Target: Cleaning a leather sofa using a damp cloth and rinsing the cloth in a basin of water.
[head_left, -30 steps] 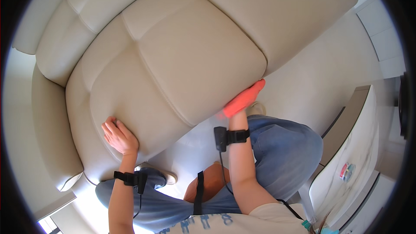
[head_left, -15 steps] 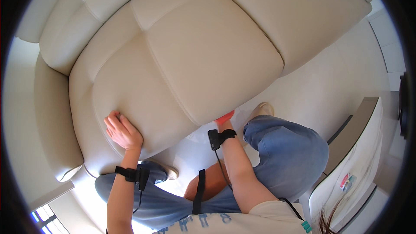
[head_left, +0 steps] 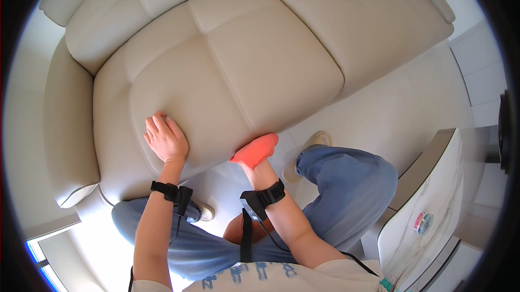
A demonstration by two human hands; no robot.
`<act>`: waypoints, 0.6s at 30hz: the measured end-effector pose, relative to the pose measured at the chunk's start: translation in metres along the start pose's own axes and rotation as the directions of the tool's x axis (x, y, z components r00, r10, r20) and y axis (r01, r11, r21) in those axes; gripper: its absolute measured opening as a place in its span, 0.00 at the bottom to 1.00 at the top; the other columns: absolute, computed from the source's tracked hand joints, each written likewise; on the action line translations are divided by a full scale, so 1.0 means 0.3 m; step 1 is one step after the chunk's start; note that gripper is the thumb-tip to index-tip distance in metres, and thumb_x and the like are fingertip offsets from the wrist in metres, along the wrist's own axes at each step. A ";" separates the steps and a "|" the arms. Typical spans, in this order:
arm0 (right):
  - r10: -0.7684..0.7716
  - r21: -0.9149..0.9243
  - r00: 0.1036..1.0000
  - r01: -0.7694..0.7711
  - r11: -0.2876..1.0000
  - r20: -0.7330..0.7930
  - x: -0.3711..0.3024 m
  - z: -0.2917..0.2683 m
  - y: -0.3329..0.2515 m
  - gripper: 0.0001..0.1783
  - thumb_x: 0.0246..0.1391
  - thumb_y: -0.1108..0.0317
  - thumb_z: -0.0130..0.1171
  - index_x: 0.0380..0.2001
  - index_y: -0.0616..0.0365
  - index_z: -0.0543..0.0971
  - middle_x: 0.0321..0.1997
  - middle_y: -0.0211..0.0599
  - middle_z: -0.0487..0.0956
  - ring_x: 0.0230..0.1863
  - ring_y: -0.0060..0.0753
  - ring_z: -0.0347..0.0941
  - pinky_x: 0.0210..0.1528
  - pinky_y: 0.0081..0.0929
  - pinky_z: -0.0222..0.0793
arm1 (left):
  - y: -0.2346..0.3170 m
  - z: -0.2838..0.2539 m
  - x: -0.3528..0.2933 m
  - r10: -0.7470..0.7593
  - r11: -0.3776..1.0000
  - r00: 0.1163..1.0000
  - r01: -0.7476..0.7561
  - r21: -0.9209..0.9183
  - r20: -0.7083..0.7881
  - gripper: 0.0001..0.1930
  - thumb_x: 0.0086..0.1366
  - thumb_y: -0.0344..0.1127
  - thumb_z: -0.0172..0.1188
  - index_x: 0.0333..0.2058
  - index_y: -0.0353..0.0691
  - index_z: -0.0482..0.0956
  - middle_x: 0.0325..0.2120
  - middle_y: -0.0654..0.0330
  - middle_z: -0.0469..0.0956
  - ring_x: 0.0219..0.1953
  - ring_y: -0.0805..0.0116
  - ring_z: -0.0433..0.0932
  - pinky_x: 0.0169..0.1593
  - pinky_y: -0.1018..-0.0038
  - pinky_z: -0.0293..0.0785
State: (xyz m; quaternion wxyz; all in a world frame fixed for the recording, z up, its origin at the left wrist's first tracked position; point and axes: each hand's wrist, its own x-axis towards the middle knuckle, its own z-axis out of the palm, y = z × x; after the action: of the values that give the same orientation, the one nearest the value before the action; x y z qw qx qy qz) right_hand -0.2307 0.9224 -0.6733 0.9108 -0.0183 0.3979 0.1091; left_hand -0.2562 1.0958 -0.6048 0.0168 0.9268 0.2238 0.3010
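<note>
My left hand (head_left: 167, 139) lies on the front of the beige leather sofa seat (head_left: 179, 81), its fingers slightly bent and apart, with nothing in it. A coral-red cloth cover (head_left: 257, 151), like a mitt or a sock, envelops my right hand down to about the wrist. That covered hand is at the front edge of the same seat, against or very near the leather. Its fingers are hidden under the fabric, so their pose does not show. Each forearm has a black strap with a small box and a cable.
The sofa's armrest (head_left: 70, 129) stands at the left and its backrest (head_left: 103, 27) along the far side. A marble-patterned table (head_left: 417, 259) bearing a small round container (head_left: 423, 223) is at the right. Between my legs is a brown, rounded seat (head_left: 233, 230).
My covered right hand has come up from below the seat's front edge and moved left, so the red cover shows fully. My left hand stays on the cushion. The view has shifted slightly.
</note>
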 end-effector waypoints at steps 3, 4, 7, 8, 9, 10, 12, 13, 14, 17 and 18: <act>-0.039 -0.010 0.998 0.039 0.999 -0.039 -0.095 0.086 0.012 0.23 0.61 0.51 0.39 0.50 0.52 0.70 0.54 0.32 0.72 0.53 0.39 0.66 0.51 0.39 0.65 | 0.000 -0.003 -0.002 -0.009 1.000 1.000 0.009 -0.005 0.010 0.08 0.61 0.35 0.46 0.38 0.42 0.69 0.34 0.58 0.69 0.36 0.60 0.70 0.41 0.66 0.60; -0.058 -0.019 0.997 0.057 0.998 -0.057 -0.115 0.113 0.017 0.23 0.61 0.51 0.39 0.50 0.52 0.70 0.54 0.32 0.72 0.53 0.39 0.66 0.51 0.39 0.65 | 0.001 -0.005 -0.002 -0.013 1.000 1.000 0.014 -0.007 0.020 0.08 0.61 0.35 0.46 0.38 0.42 0.69 0.34 0.58 0.69 0.36 0.60 0.70 0.41 0.67 0.60; -0.075 -0.047 0.994 0.071 0.996 -0.082 -0.045 0.074 0.023 0.23 0.61 0.51 0.39 0.50 0.52 0.70 0.55 0.32 0.72 0.53 0.39 0.66 0.52 0.40 0.65 | -0.005 -0.011 -0.003 -0.012 1.000 1.000 0.012 0.002 0.024 0.08 0.61 0.35 0.46 0.38 0.42 0.69 0.34 0.58 0.69 0.36 0.60 0.70 0.41 0.67 0.59; -0.041 -0.006 0.995 0.042 0.999 0.088 0.054 -0.020 0.004 0.25 0.60 0.49 0.37 0.50 0.54 0.70 0.55 0.35 0.72 0.53 0.40 0.66 0.53 0.37 0.65 | 0.003 -0.009 -0.003 -0.009 1.000 1.000 0.009 0.002 0.027 0.08 0.61 0.35 0.46 0.38 0.42 0.69 0.34 0.58 0.69 0.36 0.60 0.70 0.41 0.67 0.59; -0.008 0.030 0.967 0.000 1.000 0.256 0.140 -0.099 -0.008 0.27 0.60 0.47 0.35 0.50 0.55 0.69 0.55 0.37 0.71 0.54 0.41 0.66 0.54 0.34 0.64 | 0.006 -0.008 -0.001 -0.009 1.000 1.000 0.009 -0.001 0.027 0.08 0.61 0.34 0.46 0.38 0.42 0.69 0.34 0.58 0.69 0.36 0.60 0.70 0.41 0.67 0.59; 0.008 0.031 0.969 -0.017 0.999 0.247 0.190 -0.148 -0.007 0.27 0.60 0.47 0.35 0.50 0.55 0.69 0.55 0.37 0.71 0.54 0.41 0.66 0.54 0.34 0.64 | -0.007 -0.006 -0.005 -0.011 1.000 1.000 0.011 0.010 0.028 0.09 0.61 0.34 0.46 0.39 0.41 0.70 0.34 0.58 0.69 0.36 0.60 0.70 0.41 0.67 0.59; -0.127 -0.342 0.982 0.169 0.924 0.142 0.274 -0.238 -0.014 0.30 0.60 0.45 0.33 0.52 0.55 0.69 0.56 0.39 0.70 0.54 0.45 0.66 0.52 0.38 0.67 | -0.029 -0.019 -0.007 -0.019 0.999 0.999 0.017 0.035 0.037 0.09 0.61 0.34 0.46 0.39 0.41 0.69 0.34 0.58 0.69 0.36 0.60 0.70 0.41 0.67 0.60; -0.139 -0.341 0.980 0.181 0.923 0.144 0.379 -0.329 -0.084 0.30 0.60 0.45 0.33 0.52 0.55 0.69 0.56 0.39 0.70 0.54 0.45 0.66 0.52 0.38 0.67 | -0.001 -0.015 -0.003 -0.018 1.000 0.999 0.018 0.006 0.042 0.09 0.61 0.34 0.46 0.39 0.41 0.69 0.34 0.58 0.69 0.36 0.60 0.70 0.41 0.67 0.60; 0.220 -0.232 0.782 -0.100 0.968 0.583 0.507 -0.443 -0.216 0.30 0.60 0.45 0.32 0.53 0.55 0.68 0.56 0.40 0.70 0.54 0.45 0.67 0.51 0.40 0.67 | 0.059 0.002 -0.002 -0.010 0.999 0.999 0.012 -0.037 0.052 0.09 0.61 0.34 0.46 0.39 0.41 0.69 0.34 0.58 0.69 0.36 0.60 0.70 0.41 0.67 0.60; 0.285 -0.083 0.716 -0.304 0.949 0.638 0.503 -0.490 -0.076 0.30 0.60 0.45 0.31 0.54 0.54 0.67 0.57 0.39 0.70 0.54 0.44 0.67 0.52 0.41 0.67 | -0.011 -0.017 -0.011 -0.019 0.999 0.999 0.017 0.033 0.050 0.09 0.61 0.34 0.46 0.39 0.41 0.69 0.34 0.58 0.69 0.35 0.60 0.70 0.41 0.67 0.60; 0.044 -0.014 0.968 -0.042 0.999 0.249 0.450 -0.449 -0.017 0.30 0.61 0.45 0.30 0.55 0.54 0.67 0.57 0.39 0.69 0.54 0.43 0.66 0.53 0.40 0.66 | -0.036 -0.029 -0.013 -0.006 0.999 0.999 0.005 0.052 0.034 0.09 0.61 0.34 0.47 0.39 0.41 0.70 0.34 0.58 0.69 0.35 0.59 0.70 0.41 0.67 0.60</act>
State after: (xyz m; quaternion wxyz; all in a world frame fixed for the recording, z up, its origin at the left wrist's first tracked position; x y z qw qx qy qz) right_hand -0.2376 0.9259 -0.8640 0.9508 0.0002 0.2803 0.1319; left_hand -0.2682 1.1031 -0.6017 -0.0029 0.9313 0.2338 0.2793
